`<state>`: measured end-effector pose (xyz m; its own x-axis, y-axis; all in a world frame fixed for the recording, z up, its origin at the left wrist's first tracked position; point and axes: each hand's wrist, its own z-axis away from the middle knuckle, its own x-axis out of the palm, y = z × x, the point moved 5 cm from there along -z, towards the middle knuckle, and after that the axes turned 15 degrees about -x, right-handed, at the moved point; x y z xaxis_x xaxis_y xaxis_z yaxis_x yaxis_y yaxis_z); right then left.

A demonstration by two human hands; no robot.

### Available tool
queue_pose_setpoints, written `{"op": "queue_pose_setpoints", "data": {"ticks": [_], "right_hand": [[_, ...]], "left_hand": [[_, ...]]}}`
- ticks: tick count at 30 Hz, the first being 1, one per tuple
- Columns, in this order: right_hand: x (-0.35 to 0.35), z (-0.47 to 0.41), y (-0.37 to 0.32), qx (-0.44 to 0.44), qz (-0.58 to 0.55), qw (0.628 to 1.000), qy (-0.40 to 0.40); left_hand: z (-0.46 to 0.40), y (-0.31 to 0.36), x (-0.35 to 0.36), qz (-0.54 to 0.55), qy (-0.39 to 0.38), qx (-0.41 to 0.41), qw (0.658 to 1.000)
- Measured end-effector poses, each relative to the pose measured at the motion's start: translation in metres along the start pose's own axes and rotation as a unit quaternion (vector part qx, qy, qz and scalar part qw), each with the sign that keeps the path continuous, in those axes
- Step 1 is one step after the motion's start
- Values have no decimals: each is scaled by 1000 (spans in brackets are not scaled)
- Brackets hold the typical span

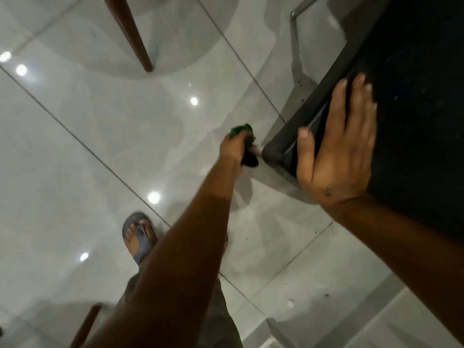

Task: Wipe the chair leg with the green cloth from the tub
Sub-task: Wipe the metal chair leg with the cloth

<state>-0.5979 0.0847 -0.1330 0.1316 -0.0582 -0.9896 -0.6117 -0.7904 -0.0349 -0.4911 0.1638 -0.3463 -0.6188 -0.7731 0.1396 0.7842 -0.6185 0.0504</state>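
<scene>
Two hands busy: left hand point(234, 146) grips green cloth point(243, 130) at chair leg point(258, 148); right hand point(339, 144) flat, ungripped, on chair seat point(414, 71). Wipe approx. mid-way; tub not visible.

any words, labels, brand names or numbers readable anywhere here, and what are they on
None: no text, label, brand or number can be read in this view.
The black chair seat under the right hand is plain and dark.
The green cloth in the left hand shows no print.
The sandal and the floor tiles carry no marking that can be made out; the picture is also somewhat blurred.
</scene>
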Motion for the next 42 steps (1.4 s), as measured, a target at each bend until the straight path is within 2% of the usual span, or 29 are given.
{"op": "queue_pose_setpoints", "data": {"ticks": [3, 10, 14, 17, 22, 26, 28, 33, 36, 39, 42], "right_hand": [[22, 25, -7, 6, -20, 998, -65], [4, 2, -6, 26, -18, 992, -121], [-5, 1, -7, 33, -42, 982, -184], [-8, -5, 8, 22, -63, 977, -201], [0, -64, 64, -2, -81, 977, -198], [17, -142, 131, 70, -99, 979, -162], [22, -164, 148, 77, -98, 981, -151], [26, -163, 152, 67, -97, 986, -122], [26, -164, 152, 71, -110, 986, -105], [27, -161, 153, 60, -110, 988, -88], [30, -161, 156, 53, -115, 989, -78]], "left_hand": [[27, -40, -2, 16, -11, -8, 1000], [93, 8, 3, -114, 25, 7, 993], [122, 18, -1, -126, 58, 14, 990], [124, 25, -7, -106, 69, 45, 991], [94, 53, 9, -58, 20, 86, 994], [50, 110, 53, -42, -7, 101, 994], [34, 142, 79, -44, -22, 115, 992], [-9, 225, 142, -14, -47, 154, 987], [-34, 268, 175, 42, -76, 171, 982], [-62, 298, 210, 94, -105, 167, 976], [-89, 317, 251, 56, -125, 129, 982]]}}
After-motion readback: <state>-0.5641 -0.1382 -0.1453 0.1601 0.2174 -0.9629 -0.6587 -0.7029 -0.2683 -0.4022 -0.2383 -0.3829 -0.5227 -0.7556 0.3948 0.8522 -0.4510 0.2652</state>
